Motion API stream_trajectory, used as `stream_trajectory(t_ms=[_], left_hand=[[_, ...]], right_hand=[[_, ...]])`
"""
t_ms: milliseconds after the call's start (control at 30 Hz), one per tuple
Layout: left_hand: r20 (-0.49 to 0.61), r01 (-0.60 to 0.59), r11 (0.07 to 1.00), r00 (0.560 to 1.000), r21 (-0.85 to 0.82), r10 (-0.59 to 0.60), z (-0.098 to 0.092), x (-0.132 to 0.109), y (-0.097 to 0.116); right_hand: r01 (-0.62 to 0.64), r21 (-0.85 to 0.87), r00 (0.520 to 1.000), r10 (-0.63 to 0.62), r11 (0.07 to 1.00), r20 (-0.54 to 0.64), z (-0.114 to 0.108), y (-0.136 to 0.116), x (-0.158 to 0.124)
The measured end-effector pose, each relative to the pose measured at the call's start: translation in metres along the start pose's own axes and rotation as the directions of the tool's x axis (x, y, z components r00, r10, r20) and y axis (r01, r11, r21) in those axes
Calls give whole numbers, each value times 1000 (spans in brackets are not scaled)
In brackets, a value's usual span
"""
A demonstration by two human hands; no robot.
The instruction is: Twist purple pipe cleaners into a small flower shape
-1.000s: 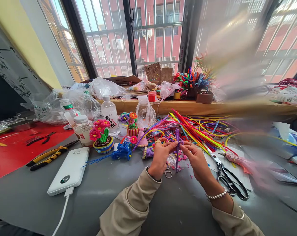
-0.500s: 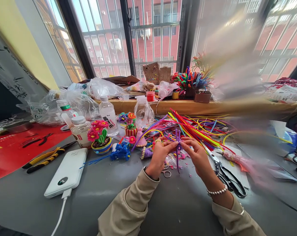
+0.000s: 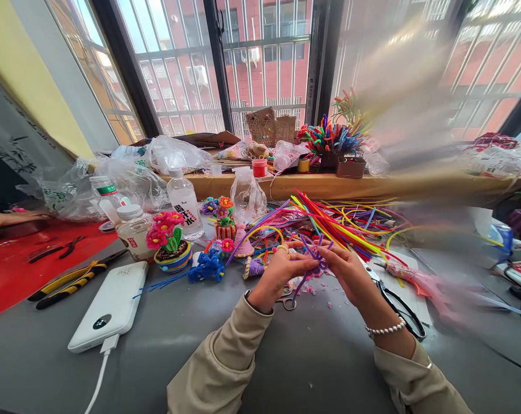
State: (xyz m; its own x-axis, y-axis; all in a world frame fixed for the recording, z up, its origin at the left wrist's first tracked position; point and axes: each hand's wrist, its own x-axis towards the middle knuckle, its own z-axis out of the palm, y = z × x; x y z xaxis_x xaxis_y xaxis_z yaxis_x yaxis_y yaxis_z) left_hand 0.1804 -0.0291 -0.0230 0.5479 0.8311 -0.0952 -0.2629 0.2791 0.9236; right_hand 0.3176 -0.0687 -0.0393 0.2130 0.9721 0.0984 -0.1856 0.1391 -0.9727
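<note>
Between my two hands is a bundle of purple pipe cleaners [image 3: 318, 259], its ends spread out and one strand hanging down at the left. My left hand [image 3: 282, 270] pinches it from the left between thumb and fingers. From the right, the fingertips of my right hand [image 3: 347, 270] are closed on the same bundle. Small scissors [image 3: 288, 301] lie on the table under my left hand, among pink fluff scraps. Large black-handled scissors [image 3: 405, 310] lie partly hidden behind my right wrist. Past my hands spreads a pile of coloured pipe cleaners [image 3: 329, 221].
At left are a white power bank [image 3: 109, 307] with a cable, yellow-black pliers [image 3: 75, 282] and a pot of pink pipe-cleaner flowers [image 3: 169, 241]. Blue pipe-cleaner flowers [image 3: 206, 267] lie beside it. Bottles [image 3: 185, 201] stand behind. Another person's hand [image 3: 19, 217] rests at the far left.
The purple strands, upright and close together before, are now fanned out and tilted between my fingers. Another person's hand has come into view at the far left. The view has shifted slightly.
</note>
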Motion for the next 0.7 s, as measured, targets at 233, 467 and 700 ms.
stream_trajectory(t_ms=[233, 467, 700], left_hand=[[-23, -60, 998, 998, 13, 60, -1, 1, -2], [-33, -31, 998, 999, 47, 33, 0, 2, 0], [0, -22, 984, 1000, 178, 22, -2, 0, 1]], right_hand=[[74, 25, 996, -72, 997, -47, 2, 0, -1], [118, -58, 989, -123, 991, -84, 1, 0, -1], [79, -111, 997, -80, 991, -6, 3, -1, -1]])
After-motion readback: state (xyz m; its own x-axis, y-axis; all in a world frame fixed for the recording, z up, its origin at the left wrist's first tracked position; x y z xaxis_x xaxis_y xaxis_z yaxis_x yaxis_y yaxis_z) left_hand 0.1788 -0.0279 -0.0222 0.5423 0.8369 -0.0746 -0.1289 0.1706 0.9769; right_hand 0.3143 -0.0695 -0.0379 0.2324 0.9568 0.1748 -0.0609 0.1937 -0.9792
